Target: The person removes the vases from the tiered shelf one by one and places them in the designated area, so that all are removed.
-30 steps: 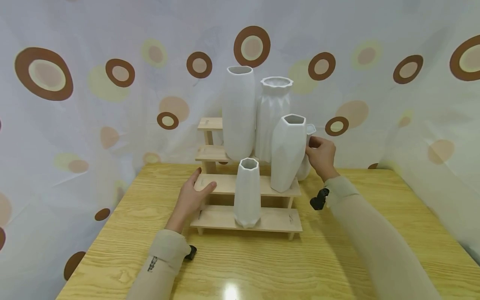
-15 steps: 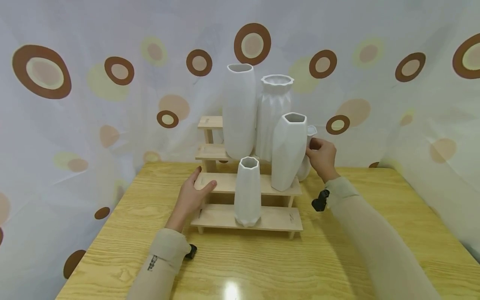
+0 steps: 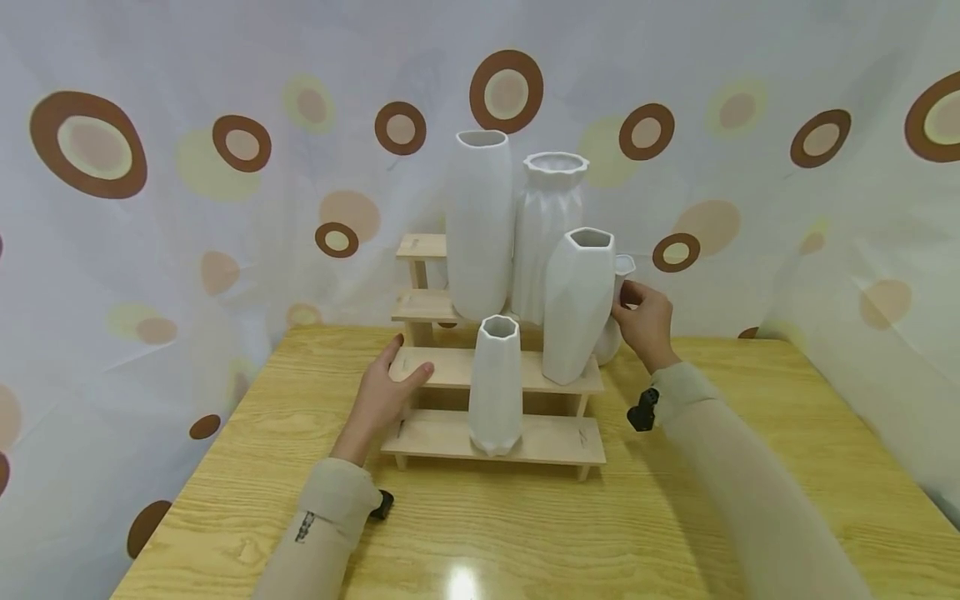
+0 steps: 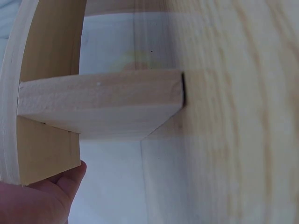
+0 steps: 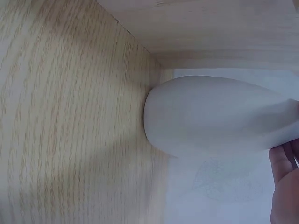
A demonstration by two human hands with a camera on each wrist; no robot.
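Observation:
My right hand [image 3: 647, 323] pinches the neck of a small white vase [image 3: 609, 342] at the right side of a stepped wooden display stand [image 3: 438, 364]. In the right wrist view this vase [image 5: 205, 114] has a rounded body, and its base meets the tabletop close beside the stand's wood. The tall faceted vase in front partly hides it in the head view. At the stand's left end, my left hand [image 3: 381, 396] grips the second step from the bottom, thumb over the board. Fingers [image 4: 72, 179] curl behind the board's end in the left wrist view.
A ribbed white vase [image 3: 496, 392] stands on the lowest step and a faceted one [image 3: 577, 308] on the step above. Behind them rise a tall smooth vase [image 3: 478, 225] and a pleated one [image 3: 550, 242]. The wooden table [image 3: 525, 533] ends at a patterned curtain [image 3: 225, 200].
My right hand and the small vase have shifted very slightly right and nearer. The left hand keeps its hold on the stand, and the other vases stay put.

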